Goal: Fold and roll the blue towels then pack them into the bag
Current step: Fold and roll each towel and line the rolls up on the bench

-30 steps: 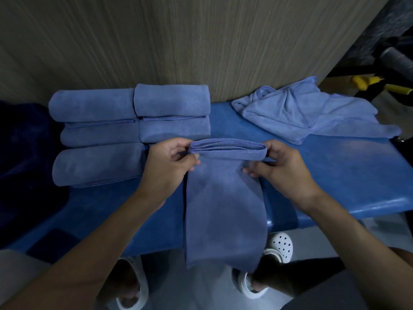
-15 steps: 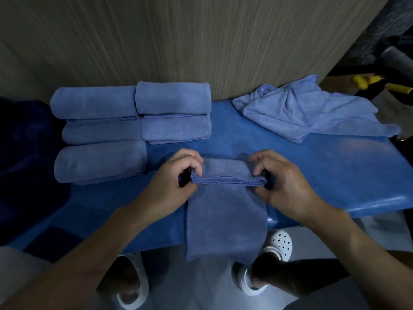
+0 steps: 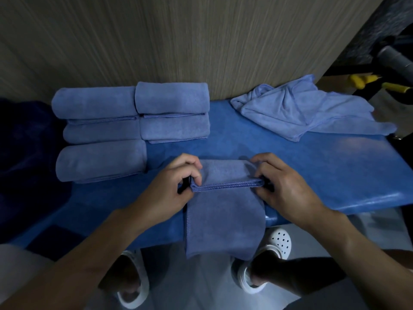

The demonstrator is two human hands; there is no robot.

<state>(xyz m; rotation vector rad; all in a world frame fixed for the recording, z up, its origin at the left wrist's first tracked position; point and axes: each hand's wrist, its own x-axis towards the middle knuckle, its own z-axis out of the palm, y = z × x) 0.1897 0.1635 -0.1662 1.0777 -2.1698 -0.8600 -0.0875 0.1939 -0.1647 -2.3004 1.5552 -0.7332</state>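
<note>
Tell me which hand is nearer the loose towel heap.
Right. The right hand sits in front of the heap, to its left; the left hand is farther left, across the towel both hands grip.

I can read no word, number, brand or label anywhere here. The towel (image 3: 223,220) that my left fingers (image 3: 194,175) and right fingers (image 3: 266,161) pinch is plain blue with only a stitched hem. The rolled towels (image 3: 134,121) beyond my left fingers, the loose towels (image 3: 301,108) beyond my right fingers and the bench (image 3: 312,171) beneath them carry no print either. The gear (image 3: 393,57) far past my right fingers is too blurred to tell.
</note>
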